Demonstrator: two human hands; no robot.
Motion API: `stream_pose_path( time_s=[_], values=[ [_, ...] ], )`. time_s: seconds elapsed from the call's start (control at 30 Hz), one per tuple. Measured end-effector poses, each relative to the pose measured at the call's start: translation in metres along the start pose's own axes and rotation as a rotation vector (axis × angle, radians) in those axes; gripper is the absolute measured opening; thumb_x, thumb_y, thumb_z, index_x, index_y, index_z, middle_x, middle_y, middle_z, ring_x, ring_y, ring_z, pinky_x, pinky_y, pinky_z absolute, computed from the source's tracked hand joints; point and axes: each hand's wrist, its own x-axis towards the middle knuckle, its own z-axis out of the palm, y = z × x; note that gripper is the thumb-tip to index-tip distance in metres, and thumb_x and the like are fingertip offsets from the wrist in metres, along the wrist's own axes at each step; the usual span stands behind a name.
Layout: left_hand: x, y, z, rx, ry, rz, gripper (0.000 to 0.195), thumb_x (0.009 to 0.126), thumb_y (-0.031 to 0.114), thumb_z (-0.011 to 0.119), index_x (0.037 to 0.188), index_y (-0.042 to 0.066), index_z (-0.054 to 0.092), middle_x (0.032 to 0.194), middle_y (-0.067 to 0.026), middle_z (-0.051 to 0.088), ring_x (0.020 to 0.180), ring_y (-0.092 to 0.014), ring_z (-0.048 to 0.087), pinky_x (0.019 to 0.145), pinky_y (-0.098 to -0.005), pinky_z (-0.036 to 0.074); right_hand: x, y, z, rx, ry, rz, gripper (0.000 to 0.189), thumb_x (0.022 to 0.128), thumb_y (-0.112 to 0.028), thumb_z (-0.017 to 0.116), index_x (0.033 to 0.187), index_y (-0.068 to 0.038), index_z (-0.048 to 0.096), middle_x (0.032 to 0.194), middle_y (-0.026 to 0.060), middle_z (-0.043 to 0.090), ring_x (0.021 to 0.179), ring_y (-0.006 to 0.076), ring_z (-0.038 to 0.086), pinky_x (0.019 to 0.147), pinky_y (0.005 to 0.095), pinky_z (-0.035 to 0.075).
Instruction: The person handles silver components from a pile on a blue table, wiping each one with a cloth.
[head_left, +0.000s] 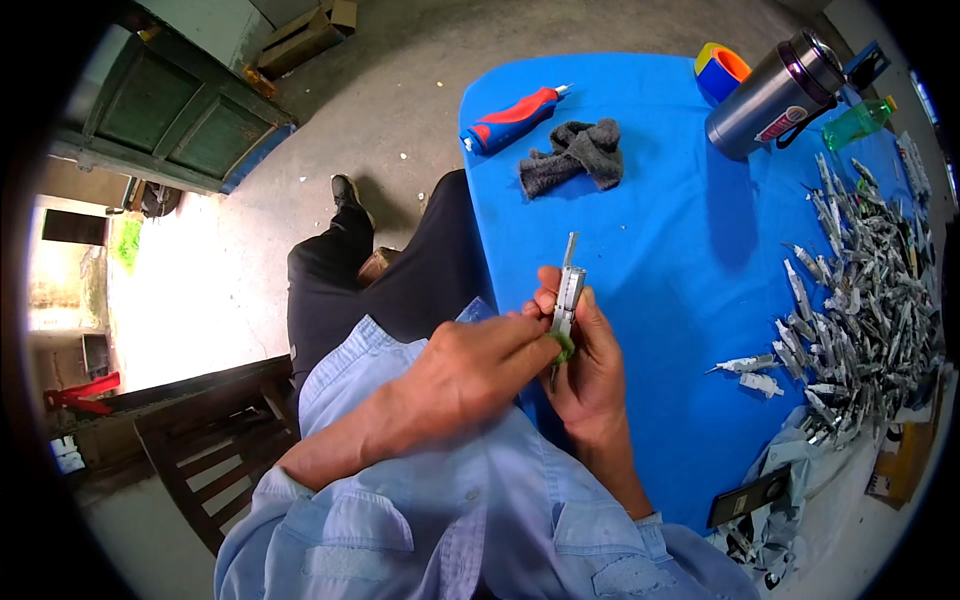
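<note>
My right hand (596, 360), palm up, grips a slim grey-and-white mechanical part (568, 289) between thumb and fingers. A narrow strip sticks up from the part's top end. From the left, my left hand (480, 367) reaches across, its fingertips closed at the part's lower end. A small fuzzy green piece (563, 349) shows at those fingertips; whether it is attached to the part cannot be made out. Below it a thin dark tip points down over my right palm. My left fingers hide some of the lower end.
On the blue-covered table (660, 315) lie a red-and-blue power screwdriver (517, 118), a dark grey cloth (574, 157), tape rolls (712, 75), a steel flask (772, 97) and a green bottle (859, 124). A heap of similar grey parts (870, 300) covers the right side, near a dark phone-like device (750, 496).
</note>
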Motion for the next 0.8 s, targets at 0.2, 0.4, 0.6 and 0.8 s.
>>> stream_pose_path(
  time_s=[0.2,0.4,0.6,0.8],
  values=[
    [0.017,-0.017,0.002,0.043,0.206,0.031,0.030,0.080,-0.004,0.080,0.108,0.003,0.072,0.098,-0.0107,0.070,0.081,-0.029,0.075,0.067,-0.0372,0.062,-0.002,-0.003,0.007,-0.010,0.030,0.043,0.048,0.116,-0.035,0.053,0.142,0.004,0.062,0.118,0.0069,0.070,0.109,0.0175,0.066,0.105,0.0330,0.053],
    [-0.007,-0.004,0.011,-0.036,-0.028,0.048,0.032,0.083,-0.001,0.077,0.114,0.002,0.071,0.106,-0.0128,0.072,0.086,-0.031,0.076,0.069,-0.0399,0.063,0.004,-0.003,-0.007,0.126,-0.001,0.001,0.043,0.117,-0.035,0.050,0.142,-0.002,0.061,0.113,0.0065,0.072,0.111,0.0222,0.069,0.107,0.0459,0.056],
    [-0.014,-0.003,-0.004,-0.136,-0.018,-0.038,0.029,0.084,-0.003,0.080,0.112,0.001,0.072,0.103,-0.0146,0.072,0.087,-0.033,0.076,0.070,-0.0407,0.062,0.007,-0.010,-0.013,0.257,-0.064,-0.036,0.044,0.117,-0.038,0.047,0.143,-0.004,0.059,0.110,0.0066,0.069,0.112,0.0254,0.067,0.108,0.0504,0.055],
    [-0.025,-0.029,-0.014,-0.143,0.169,-0.108,0.026,0.085,-0.005,0.082,0.109,0.000,0.073,0.102,-0.0167,0.073,0.086,-0.034,0.076,0.072,-0.0400,0.062,0.006,-0.014,-0.021,0.172,-0.005,-0.049,0.044,0.117,-0.038,0.047,0.146,-0.007,0.058,0.114,0.0064,0.070,0.116,0.0261,0.070,0.099,0.0499,0.061]
  ],
)
